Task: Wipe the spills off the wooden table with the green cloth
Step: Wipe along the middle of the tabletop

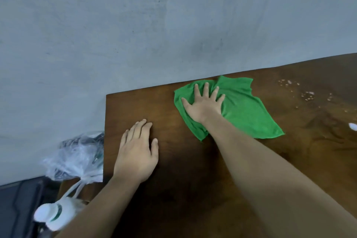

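While two bare forearms are reaching in from the bottom edge, nearest the camera and off the table's left side a single white bottle (50, 216) with a green band is showing, too blurred for any lettering to be read. Just beyond it one crumpled clear plastic bag (77, 157) is lying against the table's left edge, dark things inside it that cannot be made out.

On the one wooden table (193, 170) two hands are resting. The left hand (136, 152) is lying palm down on bare wood near the left edge, fingers flat, close together and gripping nothing. Farther in, the right hand (202, 105) is pressing flat on the one green cloth (243, 110), all five fingers spread wide, not clenched, bearing down on the fabric rather than gripping it.

The cloth is lying rumpled near the table's far edge, its left part bunching under the palm and its right part trailing out loose toward the near right. It is carrying no visible label or writing.

To the right of the cloth and apart from it, spills (307, 95) are showing as scattered pale droplets across the wood, too many and too small to count, and one larger white blob (353, 126) is sitting at the right edge of view.

Behind the table a plain grey wall (135, 25) is filling the rest.
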